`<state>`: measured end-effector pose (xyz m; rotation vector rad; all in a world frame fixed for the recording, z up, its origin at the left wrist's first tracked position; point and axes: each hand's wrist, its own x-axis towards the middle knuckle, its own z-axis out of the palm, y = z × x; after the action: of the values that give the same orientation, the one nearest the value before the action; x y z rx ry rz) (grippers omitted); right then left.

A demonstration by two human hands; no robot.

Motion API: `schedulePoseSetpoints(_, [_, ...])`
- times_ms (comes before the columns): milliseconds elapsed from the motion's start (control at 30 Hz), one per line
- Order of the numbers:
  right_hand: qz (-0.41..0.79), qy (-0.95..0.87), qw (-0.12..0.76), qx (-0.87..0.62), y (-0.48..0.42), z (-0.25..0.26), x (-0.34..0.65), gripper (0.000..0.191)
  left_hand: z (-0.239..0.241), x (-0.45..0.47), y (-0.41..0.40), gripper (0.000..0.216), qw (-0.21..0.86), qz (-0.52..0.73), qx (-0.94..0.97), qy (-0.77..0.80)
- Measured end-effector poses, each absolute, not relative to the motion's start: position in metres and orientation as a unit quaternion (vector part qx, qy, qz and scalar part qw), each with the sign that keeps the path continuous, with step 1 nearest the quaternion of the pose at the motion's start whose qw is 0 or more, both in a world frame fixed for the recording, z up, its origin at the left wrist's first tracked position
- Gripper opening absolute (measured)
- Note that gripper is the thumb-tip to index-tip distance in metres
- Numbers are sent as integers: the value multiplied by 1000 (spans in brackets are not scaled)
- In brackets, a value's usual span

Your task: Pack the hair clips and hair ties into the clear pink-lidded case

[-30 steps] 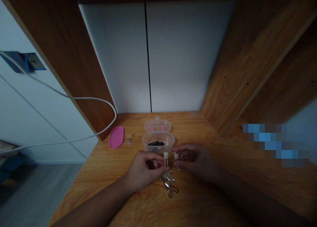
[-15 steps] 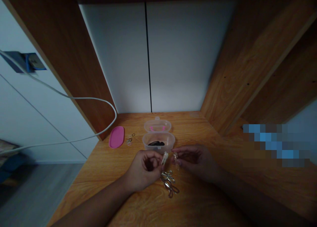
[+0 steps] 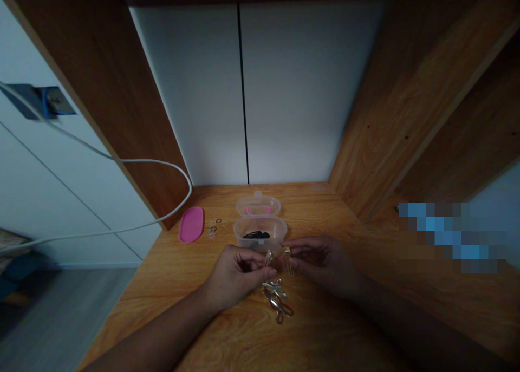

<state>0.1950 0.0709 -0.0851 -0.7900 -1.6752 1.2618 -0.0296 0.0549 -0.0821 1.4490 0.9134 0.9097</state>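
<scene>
White cable [image 3: 122, 161] runs from blue wall socket [image 3: 52, 102] on the white wall at far left, loops across and drops out of view toward the left edge. Grey floor [image 3: 60, 323] shows below that, off the side of the wooden desk [image 3: 333, 328]. On the desk, going right: pink oval lid [image 3: 190, 224], lying flat, then a few small rubber rings [image 3: 212, 229] in a loose little group just beside it. Clear plastic box [image 3: 260, 234] stands at the back middle, open, with its clear hinged lid [image 3: 258, 205] lying flat behind it and a pink latch on that lid. Black hair ties [image 3: 257, 235] lie inside the box.

Left hand [image 3: 238, 272] is in front of the box, fingers [image 3: 260, 269] closed, pinching the left clip [image 3: 268, 258] between finger and thumb. Right hand [image 3: 323, 266] is just right of it, fingers [image 3: 298, 258] closed on the right clip [image 3: 288, 259]. Both clips are thin silver metal, upright-ish, held over the desk just in front of the box, and their tops look touching or hooked, can't tell which at this size. Below the hands, a small pile of silver clips [image 3: 276, 301] lies on the desk, tangled or linked, not touched by either hand. White cupboard doors [image 3: 309, 90] fill the back, wooden side panel [image 3: 390, 117] at right, blurred patch [image 3: 450, 236] further right.
</scene>
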Motion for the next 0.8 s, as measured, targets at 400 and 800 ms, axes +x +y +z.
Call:
schedulePoseSetpoints(400, [621, -595, 413, -299, 73, -84, 194, 30, -86, -35, 56, 53, 564, 372, 621, 396])
schedulePoseSetpoints(800, [630, -608, 393, -282, 72, -85, 194, 29, -87, -33, 57, 40, 547, 381, 632, 396])
